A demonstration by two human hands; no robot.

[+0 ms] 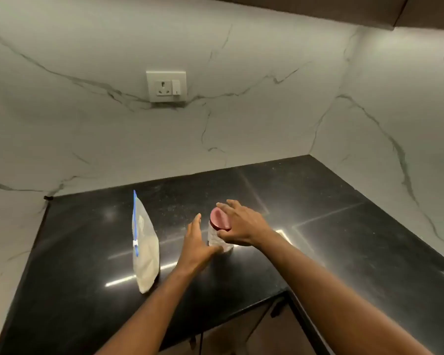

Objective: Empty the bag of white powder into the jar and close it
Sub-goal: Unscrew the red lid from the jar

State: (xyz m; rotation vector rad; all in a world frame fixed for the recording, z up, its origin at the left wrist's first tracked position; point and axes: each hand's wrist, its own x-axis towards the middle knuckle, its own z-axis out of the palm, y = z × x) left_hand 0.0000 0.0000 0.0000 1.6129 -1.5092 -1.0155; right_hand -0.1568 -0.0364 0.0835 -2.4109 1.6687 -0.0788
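Note:
A clear zip bag (145,254) with a blue slider strip stands upright on the black counter, its lower part filled with white powder. To its right stands a clear jar (215,238) with a dark red lid (218,219) on top. My right hand (241,224) reaches over the lid, fingers spread across its right side and thumb at the jar's neck. My left hand (196,245) is beside the jar's left side, fingers straight and apart, thumb near the jar's base. Whether either hand presses on the jar is unclear.
The black stone counter (318,213) fills an L-shaped corner under white marble walls. A socket plate (166,85) sits on the back wall. Cabinet doors (254,329) lie below the counter's front edge.

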